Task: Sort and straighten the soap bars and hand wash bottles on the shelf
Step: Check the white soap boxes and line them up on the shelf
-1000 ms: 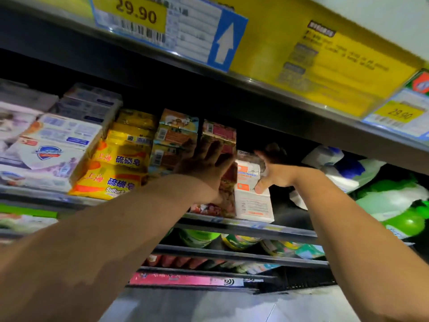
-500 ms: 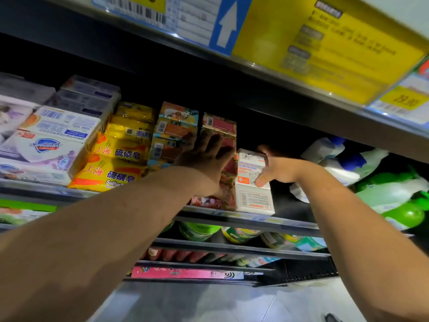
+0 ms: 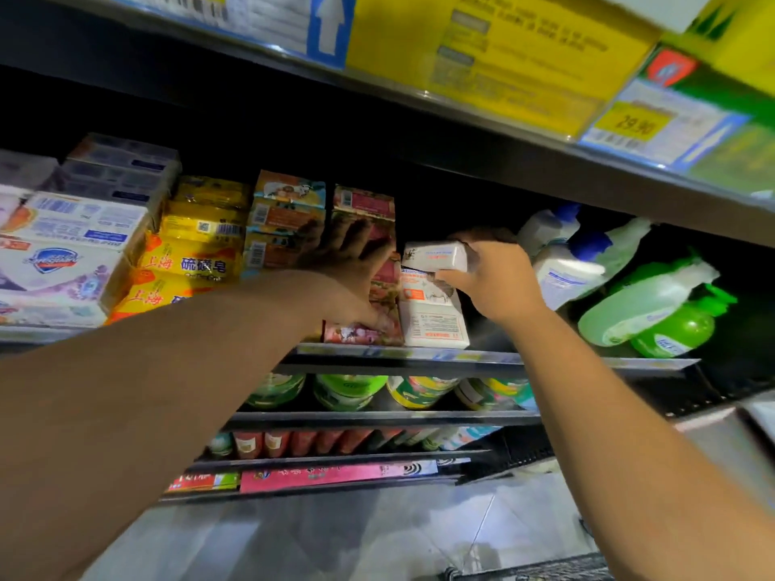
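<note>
Soap multipacks (image 3: 63, 262) in white wrap sit at the far left of the frame. Next come a pile of yellow bars (image 3: 188, 262) and some stacked orange boxes (image 3: 285, 220), all looking fairly square already.

Mid-frame, the left hand (image 3: 348, 266) lies flat against the red stack (image 3: 379, 283), fingers spread and straight. It's pressing rather than gripping, and my guess is it's bracing that column.

Right beside it is the bit that matters. The right hand (image 3: 495, 283) has its fingers curled round a white soap bar (image 3: 436, 255), long side running left to right, directly over the white stack (image 3: 432, 316) it presumably belongs on. The bar sticks out leftward from the hand and nearly touches the red stack, so I'd say the next move is straight down, square onto the box below. The right hand is the obvious one for it since the left is busy.

Tight spot though. The red stack is on one side, and on the other the white bottles (image 3: 562, 266) with blue pumps lean in just behind the right hand. Further right, the green bottles (image 3: 654, 312) are tipped over on the shelf (image 3: 587, 362), so the bottle half of the job looks undone.
</note>
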